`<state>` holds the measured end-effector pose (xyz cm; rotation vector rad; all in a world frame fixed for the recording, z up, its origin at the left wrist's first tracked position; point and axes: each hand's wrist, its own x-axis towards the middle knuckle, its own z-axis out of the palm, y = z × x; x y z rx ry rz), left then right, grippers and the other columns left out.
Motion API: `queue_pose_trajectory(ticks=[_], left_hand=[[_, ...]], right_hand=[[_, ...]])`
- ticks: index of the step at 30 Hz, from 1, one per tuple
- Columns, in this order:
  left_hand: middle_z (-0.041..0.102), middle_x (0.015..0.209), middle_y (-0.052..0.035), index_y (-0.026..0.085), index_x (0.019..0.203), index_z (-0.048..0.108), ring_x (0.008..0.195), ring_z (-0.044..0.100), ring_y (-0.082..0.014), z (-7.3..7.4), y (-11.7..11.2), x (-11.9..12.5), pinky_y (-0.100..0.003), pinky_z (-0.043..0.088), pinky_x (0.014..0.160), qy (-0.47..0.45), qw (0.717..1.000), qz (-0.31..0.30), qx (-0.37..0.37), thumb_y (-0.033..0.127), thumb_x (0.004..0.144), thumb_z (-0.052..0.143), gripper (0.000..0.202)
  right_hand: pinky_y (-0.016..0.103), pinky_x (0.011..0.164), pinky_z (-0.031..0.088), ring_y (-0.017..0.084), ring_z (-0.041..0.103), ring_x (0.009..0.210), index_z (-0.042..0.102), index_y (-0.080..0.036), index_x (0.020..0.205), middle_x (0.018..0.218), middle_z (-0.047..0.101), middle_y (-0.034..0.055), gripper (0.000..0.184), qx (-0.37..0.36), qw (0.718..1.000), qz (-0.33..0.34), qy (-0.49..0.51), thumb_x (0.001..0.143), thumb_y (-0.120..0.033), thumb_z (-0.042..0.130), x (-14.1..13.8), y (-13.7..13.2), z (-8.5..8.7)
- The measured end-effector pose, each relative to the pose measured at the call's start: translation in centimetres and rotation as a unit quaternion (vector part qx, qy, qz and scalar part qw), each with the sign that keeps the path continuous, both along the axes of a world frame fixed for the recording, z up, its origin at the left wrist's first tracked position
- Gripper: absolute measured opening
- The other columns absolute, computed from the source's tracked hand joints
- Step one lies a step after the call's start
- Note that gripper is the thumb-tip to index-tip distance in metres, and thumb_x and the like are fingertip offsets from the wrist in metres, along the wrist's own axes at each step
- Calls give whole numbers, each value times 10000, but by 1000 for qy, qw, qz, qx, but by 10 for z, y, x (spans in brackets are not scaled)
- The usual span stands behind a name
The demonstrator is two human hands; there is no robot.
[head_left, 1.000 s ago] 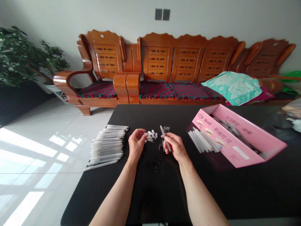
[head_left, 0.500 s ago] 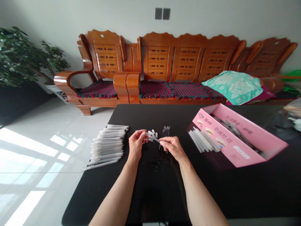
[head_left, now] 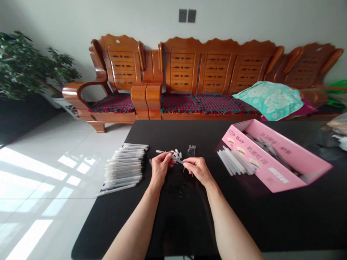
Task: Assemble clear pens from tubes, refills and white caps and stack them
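Note:
In the head view my left hand and my right hand meet over the table, both closed on one pale, translucent pen. The left fingers pinch its left end, the right fingers its right end. Just behind it lie several white pen caps, partly hidden by my left hand. Dark, thin pen refills lie in a row beyond my right hand. Small black pieces, perhaps end plugs, are scattered between my forearms.
A row of pens lies at the table's left edge. To the right, white pen barrels lie against a pink box with more pieces inside. Behind the black table stands a wooden bench.
My left hand has shifted slightly right and down, closer to my right hand, and has slid along the pen. The right hand has hardly moved.

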<state>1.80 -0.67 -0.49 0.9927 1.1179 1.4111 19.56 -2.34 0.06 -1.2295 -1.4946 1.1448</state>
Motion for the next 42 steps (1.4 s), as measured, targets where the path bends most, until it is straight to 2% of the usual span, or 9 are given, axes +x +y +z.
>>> queue_pose_trajectory(ticks=[7, 14, 17, 20, 24, 28, 33, 37, 42], left_hand=[[677, 611, -26, 131, 966, 769, 502, 599, -127, -7, -4, 11, -226, 477, 500, 32, 998, 54, 25, 424, 803, 696, 343], [669, 614, -23, 147, 942, 769, 514, 597, -132, 0, -9, 18, -241, 484, 528, 23, 996, 61, 54, 422, 808, 693, 315], [667, 610, -20, 144, 949, 766, 509, 594, -133, 1, -10, 17, -244, 485, 529, 25, 997, 54, 47, 429, 805, 694, 328], [666, 641, -17, 140, 991, 756, 536, 598, -129, 3, -10, 15, -241, 494, 541, 16, 998, 32, 42, 432, 796, 703, 355], [657, 737, -16, 142, 1151, 687, 619, 615, -125, 6, -10, 15, -225, 510, 559, -52, 998, -1, 43, 407, 764, 746, 474], [648, 774, -33, 122, 1093, 677, 642, 611, -124, 8, -12, 15, -223, 517, 550, -90, 995, -38, 30, 425, 764, 746, 453], [641, 786, -42, 123, 1111, 666, 651, 610, -126, 9, -14, 14, -218, 517, 547, -75, 996, -43, 35, 437, 792, 712, 450], [600, 702, 1, 139, 1076, 660, 597, 594, -113, 17, -12, -8, -218, 518, 544, -48, 997, 27, 49, 410, 763, 728, 419], [626, 674, 14, 137, 1012, 680, 584, 602, -107, 28, -26, -86, -208, 517, 559, 21, 979, 197, 49, 385, 706, 746, 399]], right_hand=[[222, 429, 271, 84, 392, 436, 743, -137, 746, 471, 487, -38, 264, -3, 1000, -4, 14, 805, -380, 656, -6, -3, 3], [203, 348, 122, 45, 245, 344, 709, -118, 746, 405, 419, -65, 321, -127, 983, 3, 131, 758, -439, 686, -8, -7, 8], [193, 337, 102, 36, 229, 335, 702, -115, 757, 399, 410, -74, 325, -152, 977, 9, 150, 733, -440, 708, -8, -7, 10], [187, 333, 112, 36, 243, 341, 701, -115, 774, 403, 425, -71, 321, -140, 979, 6, 151, 731, -433, 709, -10, -7, 11], [187, 329, 141, 42, 269, 343, 694, -125, 799, 420, 454, -65, 322, -108, 983, 6, 151, 753, -444, 687, -14, -7, 13], [189, 330, 151, 45, 276, 347, 684, -135, 801, 434, 464, -63, 315, -97, 984, 10, 149, 770, -448, 676, -16, -9, 14], [187, 333, 188, 47, 312, 345, 700, -136, 806, 452, 503, -45, 318, -81, 989, 19, 124, 780, -452, 673, -16, -9, 12], [196, 327, 216, 70, 404, 353, 728, -137, 855, 515, 593, -2, 384, -71, 989, -11, 127, 766, -507, 675, -12, -8, 10], [200, 325, 188, 67, 403, 350, 728, -131, 863, 540, 610, 9, 398, -49, 984, -56, 162, 776, -515, 673, -7, -6, 9]])
